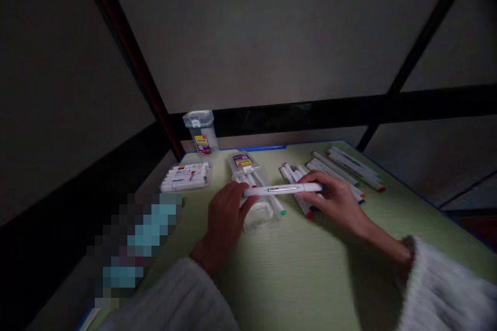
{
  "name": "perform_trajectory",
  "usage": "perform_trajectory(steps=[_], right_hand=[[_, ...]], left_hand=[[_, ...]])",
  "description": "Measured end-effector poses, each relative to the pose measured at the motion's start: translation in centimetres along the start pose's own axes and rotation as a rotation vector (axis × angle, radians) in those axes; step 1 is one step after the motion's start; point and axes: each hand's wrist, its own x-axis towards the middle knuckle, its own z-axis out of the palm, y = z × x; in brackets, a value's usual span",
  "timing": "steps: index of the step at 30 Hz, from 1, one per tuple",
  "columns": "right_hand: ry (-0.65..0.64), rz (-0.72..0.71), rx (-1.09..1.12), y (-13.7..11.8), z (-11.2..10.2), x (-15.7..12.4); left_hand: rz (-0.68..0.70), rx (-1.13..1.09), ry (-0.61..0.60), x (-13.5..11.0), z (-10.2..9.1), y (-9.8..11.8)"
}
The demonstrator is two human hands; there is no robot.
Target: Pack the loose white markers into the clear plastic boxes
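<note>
A white marker pen [285,189] lies level between my two hands, above the table. My left hand [227,217] pinches its left end, and my right hand [336,199] grips the right end near a dark cap. Below the pen is a clear plastic case [261,220] standing open on the table, its lid with a yellow label [243,160] tipped back. A few white markers rest in or across that case, one with a green end [282,212]. Loose markers [303,211] lie beside and partly behind my right hand.
More markers [355,165] are spread at the right of the pale green table [291,274]. At the back left stands an upright clear box [202,137], with a flat pack of white pens [186,177] before it. A blue strip [267,148] lies along the back edge, near the wall.
</note>
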Motion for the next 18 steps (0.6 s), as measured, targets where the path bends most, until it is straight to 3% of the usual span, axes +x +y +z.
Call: perform_trajectory(steps=[4,9,13,18], right_hand=[[0.02,0.119,0.186,-0.1,0.4,0.0],[0.069,0.295,0.58,0.3,1.0,0.1],[0.094,0.344,0.847,0.2,1.2,0.3],[-0.036,0.408,0.946,-0.3,1.3,0.1]], left_hand=[[-0.025,-0.013,0.004,0.1,0.1,-0.1],[0.02,-0.085,-0.004,0.0,0.3,0.3],[0.203,-0.103,0.038,-0.4,0.4,1.2],[0.484,-0.121,0.006,-0.7,0.1,2.5]])
